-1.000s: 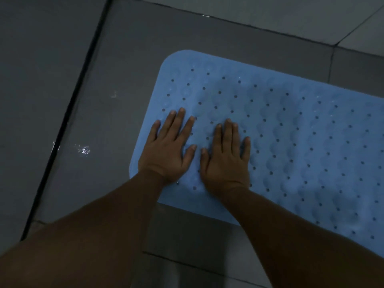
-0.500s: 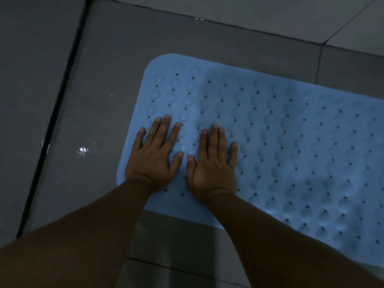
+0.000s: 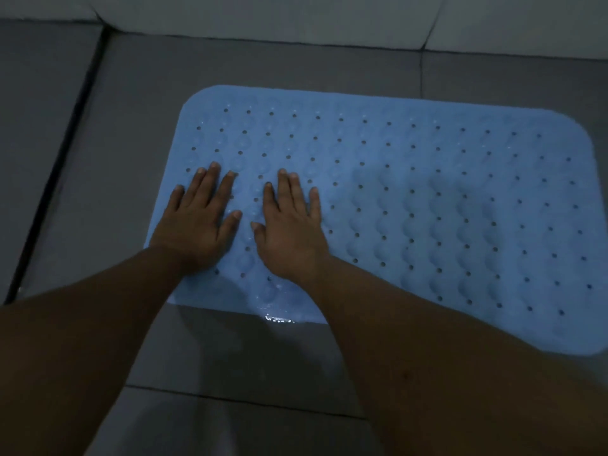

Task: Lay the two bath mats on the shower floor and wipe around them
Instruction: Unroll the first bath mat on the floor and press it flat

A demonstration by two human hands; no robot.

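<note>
A blue mat (image 3: 411, 205) lies flat on the grey tiled floor (image 3: 138, 93), filling the centre and right of the frame. Both hands press palm-down on its left part, fingers straight and spread: the left hand (image 3: 197, 222) near the mat's left edge, the right hand (image 3: 289, 228) just beside it.

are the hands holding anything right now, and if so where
Nothing is held. The left hand and right hand lie flat, fingers straight, pressing on the left end of the blue bath mat.
</note>
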